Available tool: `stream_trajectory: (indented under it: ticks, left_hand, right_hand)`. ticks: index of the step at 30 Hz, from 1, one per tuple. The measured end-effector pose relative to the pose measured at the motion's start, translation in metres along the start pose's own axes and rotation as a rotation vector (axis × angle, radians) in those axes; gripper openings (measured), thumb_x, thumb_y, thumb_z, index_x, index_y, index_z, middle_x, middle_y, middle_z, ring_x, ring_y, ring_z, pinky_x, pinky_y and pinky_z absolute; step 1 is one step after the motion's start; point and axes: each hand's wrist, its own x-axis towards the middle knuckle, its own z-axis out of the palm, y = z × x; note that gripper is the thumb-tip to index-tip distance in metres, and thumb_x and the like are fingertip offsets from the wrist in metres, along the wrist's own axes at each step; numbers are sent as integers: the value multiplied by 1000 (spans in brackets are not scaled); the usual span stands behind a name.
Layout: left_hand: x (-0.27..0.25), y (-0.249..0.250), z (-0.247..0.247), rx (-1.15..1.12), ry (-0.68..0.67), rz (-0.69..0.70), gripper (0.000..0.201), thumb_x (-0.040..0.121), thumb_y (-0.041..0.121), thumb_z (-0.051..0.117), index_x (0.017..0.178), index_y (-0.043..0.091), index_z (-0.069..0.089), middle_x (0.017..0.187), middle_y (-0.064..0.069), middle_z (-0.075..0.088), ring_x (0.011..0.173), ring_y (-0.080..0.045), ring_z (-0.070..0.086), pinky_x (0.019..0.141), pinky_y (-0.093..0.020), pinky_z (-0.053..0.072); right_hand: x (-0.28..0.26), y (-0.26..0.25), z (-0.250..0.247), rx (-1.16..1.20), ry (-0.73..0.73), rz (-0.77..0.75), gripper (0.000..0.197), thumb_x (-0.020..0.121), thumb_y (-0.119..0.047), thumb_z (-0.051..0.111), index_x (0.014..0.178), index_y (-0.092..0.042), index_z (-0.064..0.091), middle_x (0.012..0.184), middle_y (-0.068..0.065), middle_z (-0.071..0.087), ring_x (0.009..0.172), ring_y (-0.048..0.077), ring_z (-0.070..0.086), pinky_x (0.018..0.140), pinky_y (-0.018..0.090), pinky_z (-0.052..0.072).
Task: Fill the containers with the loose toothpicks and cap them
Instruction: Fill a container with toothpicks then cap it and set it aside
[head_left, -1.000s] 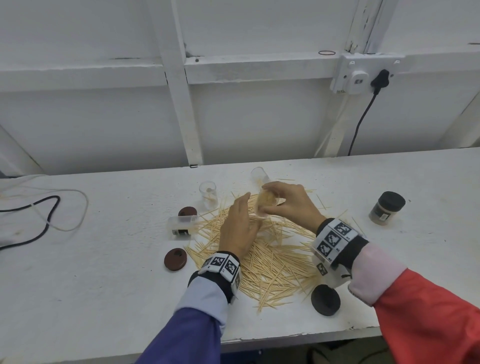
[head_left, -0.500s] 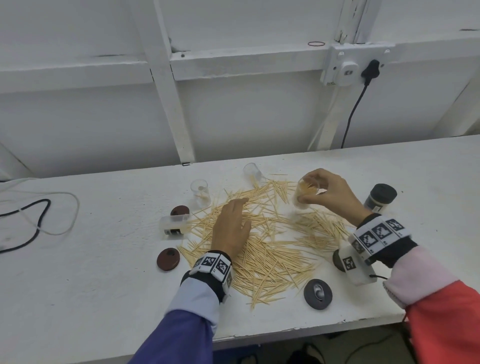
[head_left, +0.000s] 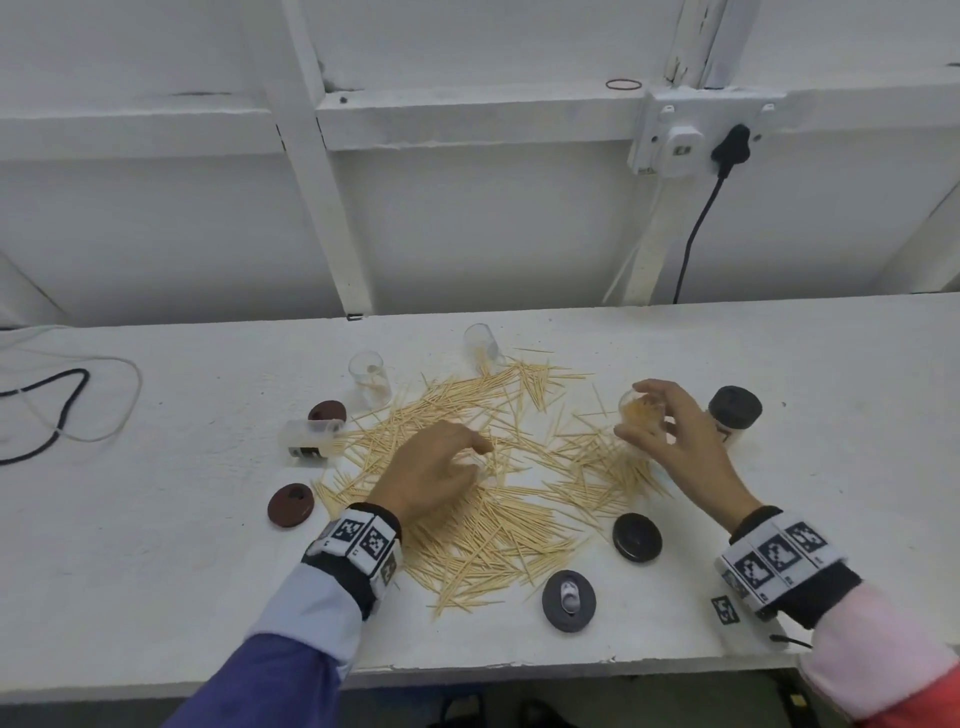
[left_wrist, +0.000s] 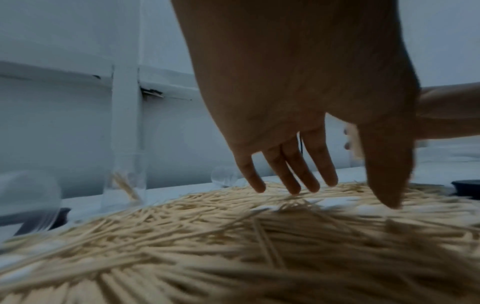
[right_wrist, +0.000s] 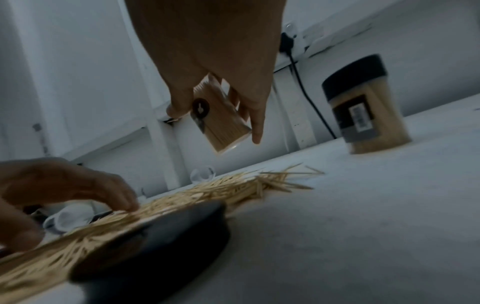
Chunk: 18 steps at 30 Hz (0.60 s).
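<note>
Carrying the filled container (head_left: 640, 422) away from the pile, the right hand (head_left: 675, 436) is grasping it above the table (head_left: 156, 571) beside the capped jar (head_left: 733, 413). Meanwhile the left hand (head_left: 431, 467), fingers relaxed, is resting on the loose toothpicks (head_left: 493, 519). Capping is probably coming next, calling for the black lid (head_left: 637, 537) nearby.

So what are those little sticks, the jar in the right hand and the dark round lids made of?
The toothpicks look like pale, unfinished wood: matte, straw-coloured, thin. The container held by the right hand looks like clear plastic, possibly glass; the sticks show through its wall. The black cap and brown cap look like moulded plastic, smooth with a dull sheen.
</note>
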Motion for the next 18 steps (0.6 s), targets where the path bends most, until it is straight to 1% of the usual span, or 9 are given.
stream_trajectory:
  ticks: [2, 4, 6, 9, 12, 14, 15, 17, 18]
  left_hand:
    - [5, 11, 4, 45, -151, 27, 32, 88, 30, 62, 119, 20, 65, 118, 6, 64, 111, -10, 54, 95, -37, 44]
    - [8, 22, 13, 142, -332, 50, 49, 83, 34, 70, 128, 21, 59, 129, 4, 57, 119, -12, 48, 101, -35, 39]
    - [10, 31, 20, 239, -433, 23, 67, 79, 43, 71, 139, 23, 49, 141, 6, 46, 129, -11, 39, 108, -35, 28]
    - [12, 37, 26, 332, -459, -7, 79, 77, 56, 68, 145, 25, 41, 146, 7, 38, 135, -12, 30, 114, -40, 15]
    - [15, 40, 24, 392, -505, -19, 81, 77, 63, 68, 145, 27, 40, 148, 8, 37, 138, -13, 27, 115, -40, 9]
    - [17, 43, 24, 410, -520, -16, 81, 75, 65, 68, 143, 29, 43, 146, 8, 38, 137, -13, 27, 116, -41, 7]
    - [18, 44, 24, 418, -513, -5, 79, 75, 65, 69, 141, 29, 45, 144, 8, 40, 136, -13, 27, 115, -40, 6]
    - [19, 44, 25, 430, -475, 24, 74, 76, 65, 67, 138, 29, 49, 140, 8, 44, 134, -13, 30, 114, -39, 6]
    - [19, 44, 26, 438, -454, 39, 71, 76, 64, 66, 136, 29, 51, 137, 8, 46, 132, -13, 32, 114, -39, 6]
  right_hand:
    - [-3, 2, 8, 17, -12, -33, 48, 83, -31, 73, 124, -25, 50, 120, -6, 52, 114, 9, 50, 95, 29, 41]
    - [-3, 2, 14, 40, -42, -65, 51, 82, -37, 70, 126, -25, 48, 123, -8, 51, 115, -2, 47, 94, 22, 38]
    - [0, 1, 19, 60, -74, -89, 55, 79, -42, 67, 127, -25, 47, 124, -9, 50, 114, -10, 45, 92, 16, 36]
    - [5, 2, 25, 58, -108, -128, 56, 81, -39, 69, 130, -22, 47, 125, -8, 50, 113, -15, 43, 91, 7, 35]
    - [8, 4, 30, 8, -159, -178, 56, 85, -32, 71, 133, -18, 45, 127, -4, 49, 112, -20, 41, 88, -1, 33]
    - [11, 3, 31, 6, -196, -196, 56, 86, -31, 70, 134, -17, 45, 128, -3, 49, 108, -19, 44, 86, -2, 33]
    - [14, 2, 32, 4, -210, -205, 57, 86, -31, 70, 135, -17, 45, 128, -3, 49, 107, -17, 45, 86, -3, 32]
    - [19, -1, 36, -13, -231, -226, 58, 86, -33, 70, 135, -17, 44, 130, -3, 49, 106, -13, 45, 87, -2, 32]
    - [21, -2, 39, -8, -239, -228, 58, 86, -33, 71, 135, -17, 44, 131, -2, 49, 106, -14, 46, 87, -2, 33]
